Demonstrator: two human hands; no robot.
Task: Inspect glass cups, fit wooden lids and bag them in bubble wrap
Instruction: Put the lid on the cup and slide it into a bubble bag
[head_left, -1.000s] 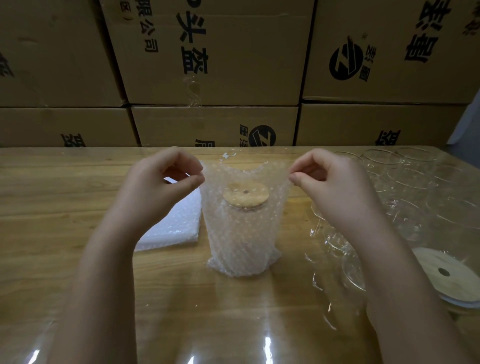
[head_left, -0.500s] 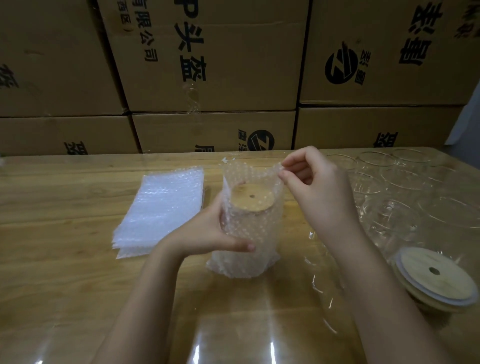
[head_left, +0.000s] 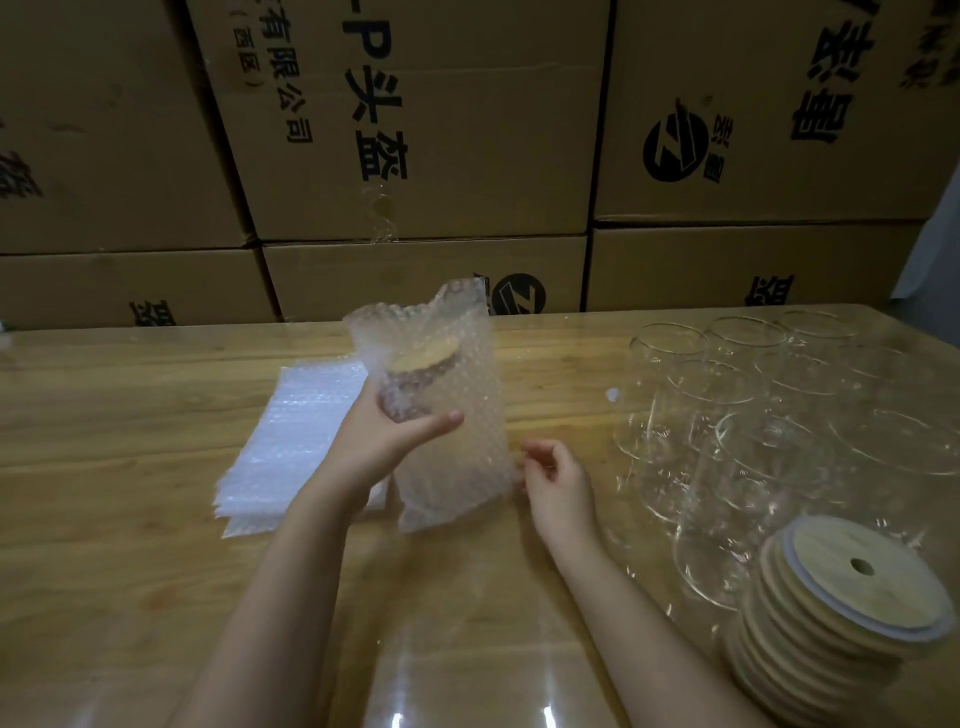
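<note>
A glass cup with a wooden lid (head_left: 422, 359) sits inside a bubble wrap bag (head_left: 457, 457), lifted and tilted above the table. My left hand (head_left: 384, 441) grips the bagged cup around its upper left side. At the bag's lower right corner my right hand (head_left: 558, 480) has its fingers curled; whether they pinch the bag I cannot tell. Several bare glass cups (head_left: 727, 415) stand on the right. A stack of wooden lids (head_left: 831, 608) with centre holes lies at the near right.
A pile of flat bubble wrap bags (head_left: 291, 447) lies left of the bagged cup. The wooden table (head_left: 130, 519) has a glossy clear cover. Stacked cardboard boxes (head_left: 415, 130) form a wall along the far edge.
My left hand has lifted the bagged cup off the table and tilted it. My right hand dropped from the bag's top opening to its lower right corner.
</note>
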